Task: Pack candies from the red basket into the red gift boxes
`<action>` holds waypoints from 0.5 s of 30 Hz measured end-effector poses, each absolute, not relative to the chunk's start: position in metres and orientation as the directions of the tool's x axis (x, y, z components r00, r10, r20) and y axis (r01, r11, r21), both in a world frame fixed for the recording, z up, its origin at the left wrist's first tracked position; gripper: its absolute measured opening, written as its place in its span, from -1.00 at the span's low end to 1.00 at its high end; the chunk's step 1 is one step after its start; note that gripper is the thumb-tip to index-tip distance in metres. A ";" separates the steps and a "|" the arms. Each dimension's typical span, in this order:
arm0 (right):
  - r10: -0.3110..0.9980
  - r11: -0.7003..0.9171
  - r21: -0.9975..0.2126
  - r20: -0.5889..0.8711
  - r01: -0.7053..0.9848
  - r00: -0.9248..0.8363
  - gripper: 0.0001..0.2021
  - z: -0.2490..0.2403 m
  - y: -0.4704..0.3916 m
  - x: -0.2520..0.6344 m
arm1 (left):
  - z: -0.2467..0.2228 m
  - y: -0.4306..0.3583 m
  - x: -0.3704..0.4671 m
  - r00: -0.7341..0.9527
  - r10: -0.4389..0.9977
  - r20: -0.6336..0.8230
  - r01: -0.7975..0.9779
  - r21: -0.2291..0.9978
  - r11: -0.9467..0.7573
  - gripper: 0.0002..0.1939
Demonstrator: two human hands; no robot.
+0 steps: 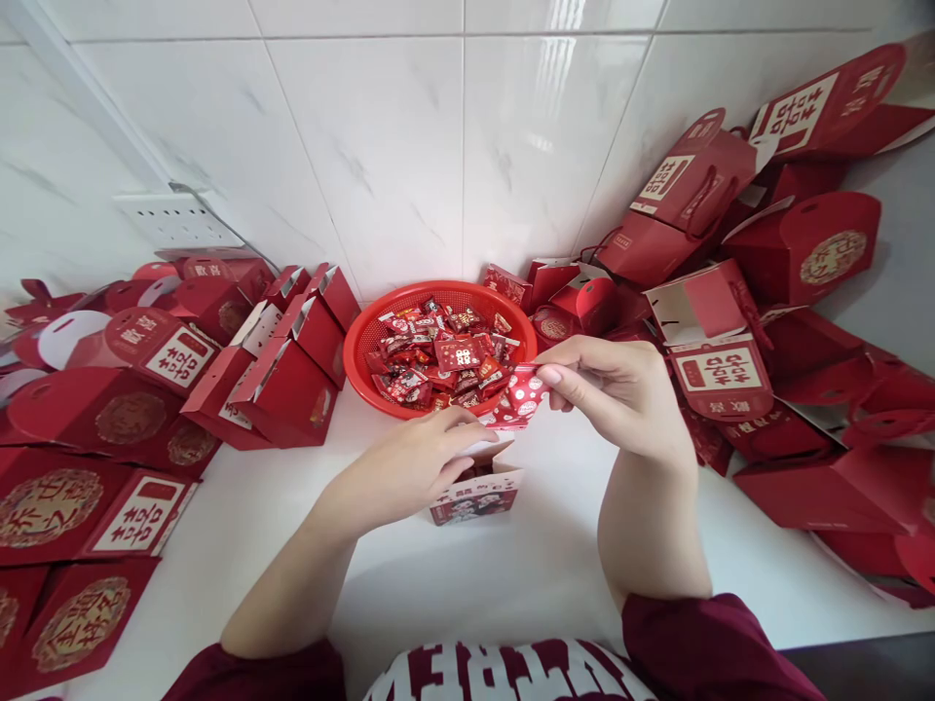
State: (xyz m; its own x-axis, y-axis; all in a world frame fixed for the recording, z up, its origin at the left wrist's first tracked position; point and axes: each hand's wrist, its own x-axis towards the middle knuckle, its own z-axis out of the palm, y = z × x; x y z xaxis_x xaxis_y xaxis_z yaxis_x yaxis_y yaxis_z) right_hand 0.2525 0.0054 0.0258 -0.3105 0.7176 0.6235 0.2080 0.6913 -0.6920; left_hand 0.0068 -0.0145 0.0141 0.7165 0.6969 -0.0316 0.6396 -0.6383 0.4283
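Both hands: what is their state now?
Left hand: fingers bent at the small red-white cardboard box, grip unclear.
Right hand: closed, pinching a flat red-white patterned packet.

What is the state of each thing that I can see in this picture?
Packet, pinched by the right hand
Left hand, bent over the small box, grip unclear
Small box, upright, open at the top
Basket, holding many sweets
Sweets, wrapped, loosely heaped
Boxes on the left, standing close together
Boxes on the right, piled loosely, some tilted
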 end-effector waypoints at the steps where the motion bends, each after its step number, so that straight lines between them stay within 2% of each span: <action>1: 0.717 0.692 -0.690 0.624 0.212 -0.311 -0.89 0.026 0.005 0.252 | 0.013 -0.015 0.007 0.720 0.693 -0.038 0.640 0.421 -0.642 -0.58; 7: 0.730 0.679 -0.693 0.602 0.243 -0.322 -0.87 0.026 0.005 0.253 | 0.013 -0.014 0.005 0.786 0.618 0.009 0.547 0.452 -0.704 -0.62; 12: 0.742 0.662 -0.715 0.583 0.225 -0.331 -0.86 0.025 0.006 0.252 | 0.015 -0.017 0.002 0.853 0.520 0.038 0.442 0.479 -0.759 -0.79; 15: 0.738 0.658 -0.730 0.575 0.186 -0.353 -0.86 0.026 0.005 0.253 | 0.012 -0.020 0.001 0.846 0.532 0.045 0.453 0.467 -0.759 -0.86</action>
